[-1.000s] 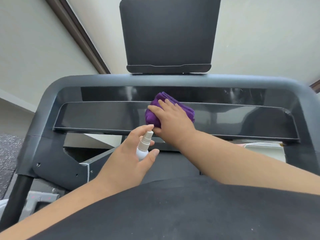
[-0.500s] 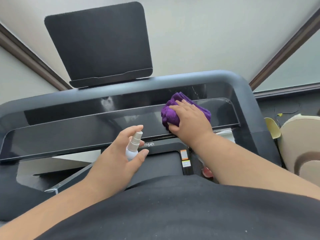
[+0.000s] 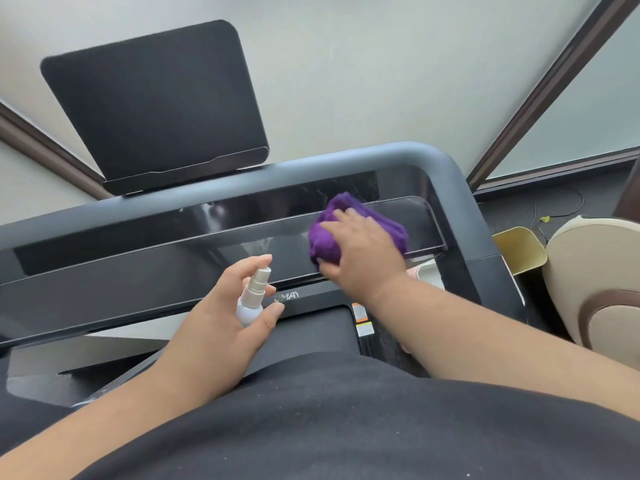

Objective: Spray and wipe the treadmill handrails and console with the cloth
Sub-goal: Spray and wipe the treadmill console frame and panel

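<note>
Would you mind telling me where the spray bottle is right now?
In the head view the spray bottle sits left of centre, held upright in the left hand, just left of the purple cloth on the console.

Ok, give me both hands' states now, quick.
Left hand: grips the spray bottle.
Right hand: fingers mostly straight, pressing the purple cloth on the console panel.
</note>
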Demonstrator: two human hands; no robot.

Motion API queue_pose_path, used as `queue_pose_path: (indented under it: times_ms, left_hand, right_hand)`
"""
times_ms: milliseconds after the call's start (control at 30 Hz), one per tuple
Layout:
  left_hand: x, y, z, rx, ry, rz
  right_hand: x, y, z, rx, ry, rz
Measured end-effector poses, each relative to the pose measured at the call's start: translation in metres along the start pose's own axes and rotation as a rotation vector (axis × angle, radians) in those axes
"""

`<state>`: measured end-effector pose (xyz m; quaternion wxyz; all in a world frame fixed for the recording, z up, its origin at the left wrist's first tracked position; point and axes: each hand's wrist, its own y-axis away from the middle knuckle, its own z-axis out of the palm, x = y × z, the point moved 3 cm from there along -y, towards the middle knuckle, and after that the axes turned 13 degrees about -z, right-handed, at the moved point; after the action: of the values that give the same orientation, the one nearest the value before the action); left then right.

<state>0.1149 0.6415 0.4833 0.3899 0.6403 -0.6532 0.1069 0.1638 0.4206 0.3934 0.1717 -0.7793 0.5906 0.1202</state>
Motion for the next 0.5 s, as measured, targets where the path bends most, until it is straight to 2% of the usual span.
queue_pose_path:
  times_ms: [67,167,333,500]
  left_hand:
    - [0.005,-0.002,0.003,-0.004,-0.012,0.000]
    - [0.013,-0.006,0.007,-0.015,-0.025,0.014]
    - [0.018,-0.010,0.013,-0.022,-0.028,0.015]
    - [0.020,-0.011,0.013,-0.029,-0.019,0.014]
  right_hand:
    - [-0.018,-0.007,0.012,-0.058,-0.025,-0.082]
    - [-0.007,-0.008,0.008,-0.071,-0.012,-0.088]
    - [0.060,0.016,-0.027,0.012,0.041,0.142]
    - [0.071,0.021,-0.030,0.037,0.044,0.169]
